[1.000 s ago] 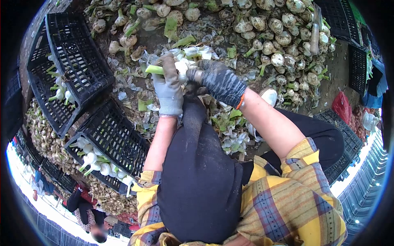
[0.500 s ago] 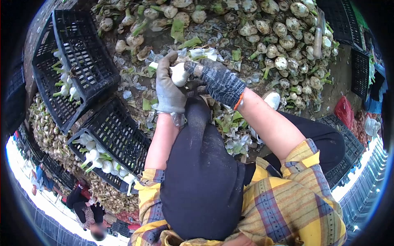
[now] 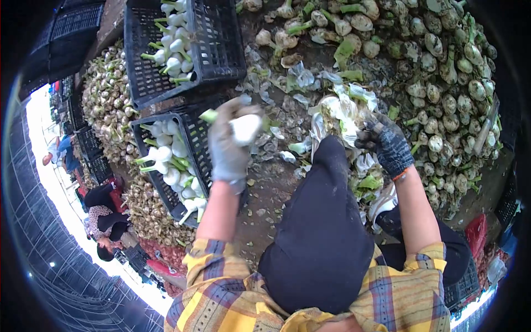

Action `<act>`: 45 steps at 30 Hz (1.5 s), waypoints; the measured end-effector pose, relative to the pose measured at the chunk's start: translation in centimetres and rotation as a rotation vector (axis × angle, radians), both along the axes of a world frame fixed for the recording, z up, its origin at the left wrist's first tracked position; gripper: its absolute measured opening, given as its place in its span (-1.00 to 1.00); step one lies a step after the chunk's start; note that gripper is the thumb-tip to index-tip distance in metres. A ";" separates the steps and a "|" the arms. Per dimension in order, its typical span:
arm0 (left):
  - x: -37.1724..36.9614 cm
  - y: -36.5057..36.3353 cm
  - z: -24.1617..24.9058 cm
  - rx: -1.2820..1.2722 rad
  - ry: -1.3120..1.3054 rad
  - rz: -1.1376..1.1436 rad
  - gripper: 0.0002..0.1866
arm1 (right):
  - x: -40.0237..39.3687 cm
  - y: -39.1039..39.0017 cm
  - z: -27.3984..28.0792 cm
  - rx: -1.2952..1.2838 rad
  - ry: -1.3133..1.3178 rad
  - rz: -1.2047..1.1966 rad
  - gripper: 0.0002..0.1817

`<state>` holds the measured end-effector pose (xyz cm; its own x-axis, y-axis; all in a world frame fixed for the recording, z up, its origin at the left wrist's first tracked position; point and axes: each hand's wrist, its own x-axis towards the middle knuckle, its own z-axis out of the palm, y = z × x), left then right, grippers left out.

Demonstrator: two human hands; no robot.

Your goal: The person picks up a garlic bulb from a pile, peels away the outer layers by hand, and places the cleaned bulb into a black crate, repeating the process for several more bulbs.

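My left hand [image 3: 228,145], in a pale grey glove and slightly blurred, is closed on a clean white garlic bulb [image 3: 246,129] with a short green stem. It is beside the lower black crate [image 3: 194,130], which holds white bulbs with green stems. My right hand [image 3: 385,145], in a dark knitted glove, has bent fingers next to a clump of peeled white skins [image 3: 344,113]; what is between them, if anything, is hidden. Soil-stained bulbs [image 3: 451,105] are heaped beyond it.
An upper black crate [image 3: 218,39] with white bulbs stands at the upper left. Loose peelings [image 3: 276,110] litter the ground. More garlic [image 3: 105,88] is piled left of the crates. Another person [image 3: 105,216] is at the lower left, and a red bag [image 3: 475,235] at the right.
The view has turned left. My hands have moved apart: the left has carried the white bulb toward the crates, and the right has gone to the other side, by the skins.
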<state>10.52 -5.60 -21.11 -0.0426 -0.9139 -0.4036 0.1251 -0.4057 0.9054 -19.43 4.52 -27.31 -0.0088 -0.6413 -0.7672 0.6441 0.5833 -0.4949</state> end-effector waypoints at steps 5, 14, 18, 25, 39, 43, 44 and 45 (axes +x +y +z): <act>11.7 -0.1 2.4 -0.010 -0.150 0.411 -0.67 | -0.8 -0.1 -1.1 0.115 0.022 -0.017 -0.59; 14.2 -7.5 3.3 -0.096 0.579 0.228 -0.38 | -3.5 -1.3 -1.2 0.011 0.735 0.374 -0.62; 5.3 -6.1 0.3 0.078 0.684 0.021 -0.52 | -8.0 -2.5 -1.3 -0.130 1.434 0.412 -0.71; -10.0 -2.6 -3.2 0.393 0.479 0.122 -0.71 | -13.8 -7.3 -1.3 -0.054 1.898 0.306 -0.27; -18.1 -0.1 -6.4 0.427 0.376 -0.204 -0.65 | -14.4 -10.9 -1.5 -0.269 1.805 0.271 -0.51; -19.2 0.8 -6.5 0.372 0.263 -0.302 -0.51 | -6.6 -6.9 0.9 -0.466 1.662 0.176 -0.50; -19.5 0.9 -6.5 0.387 0.288 -0.283 -0.49 | -4.6 -5.9 1.2 -0.435 1.525 0.189 -0.48; -19.9 1.0 -6.9 0.353 0.374 -0.236 -0.45 | -2.9 -5.2 1.1 -0.519 1.414 0.171 -0.54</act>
